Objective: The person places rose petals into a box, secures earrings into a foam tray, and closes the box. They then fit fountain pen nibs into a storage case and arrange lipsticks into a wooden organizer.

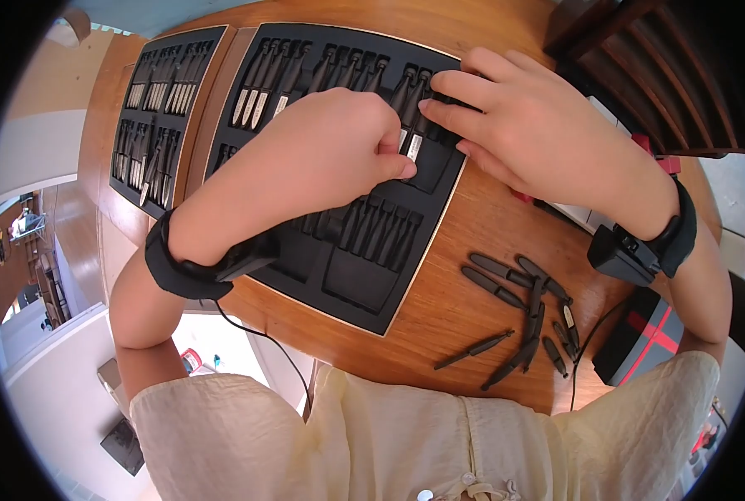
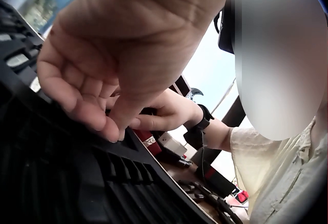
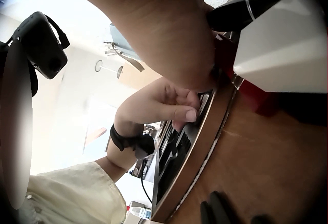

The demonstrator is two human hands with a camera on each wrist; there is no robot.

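Observation:
A large black slotted tray [image 1: 371, 321] holds rows of dark pen-shaped pieces, several with white labels. My left hand [image 1: 314, 146] is over its middle, fingers curled and thumb tip beside the lower end of a labelled piece [image 1: 413, 148]. In the left wrist view the left hand [image 2: 113, 65] has its thumb against the fingertips; whether a piece is between them cannot be seen. My right hand [image 1: 531, 125] reaches over the tray's upper right corner, its fingers extended and slightly bent, fingertips at the tops of the pieces. Its fingers are hidden in the right wrist view.
Several loose dark pieces [image 1: 493, 288] lie on the wooden table [image 1: 439, 292] below the right hand. A second filled tray [image 1: 190, 125] stands at the left. A black and red box [image 1: 639, 334] is by the right forearm, and a dark slatted wooden object [image 1: 656, 83] stands at the upper right.

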